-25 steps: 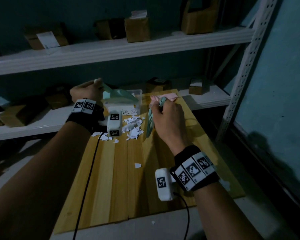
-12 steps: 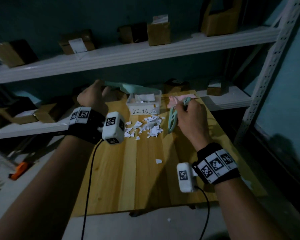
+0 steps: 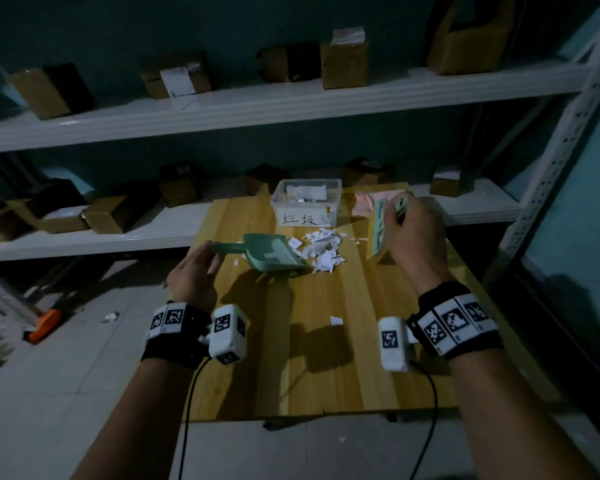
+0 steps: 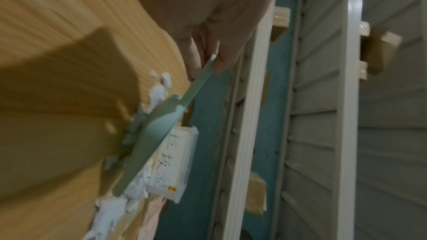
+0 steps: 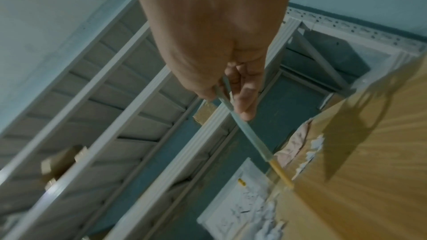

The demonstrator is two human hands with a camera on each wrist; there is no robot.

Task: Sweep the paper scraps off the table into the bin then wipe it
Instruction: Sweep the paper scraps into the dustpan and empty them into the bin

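A pile of white paper scraps (image 3: 321, 247) lies on the wooden table (image 3: 326, 358) in front of a clear plastic bin (image 3: 305, 202) with handwriting on its label. My left hand (image 3: 196, 271) grips the handle of a green dustpan (image 3: 272, 256), whose lip rests on the table at the left edge of the pile. In the left wrist view the fingers pinch the dustpan (image 4: 150, 140) handle. My right hand (image 3: 414, 233) holds a small green brush (image 3: 380, 230) upright, right of the scraps; its bristles touch the table. One stray scrap (image 3: 336, 320) lies nearer me.
A pink cloth (image 3: 371, 202) lies at the table's back right, behind the brush. White shelves (image 3: 291, 105) with cardboard boxes stand behind the table. An orange object (image 3: 44, 325) and a few scraps lie on the tiled floor at the left.
My left hand brought the dustpan down from above the bin and set it on the table left of the scraps. The right hand kept the brush right of the pile.
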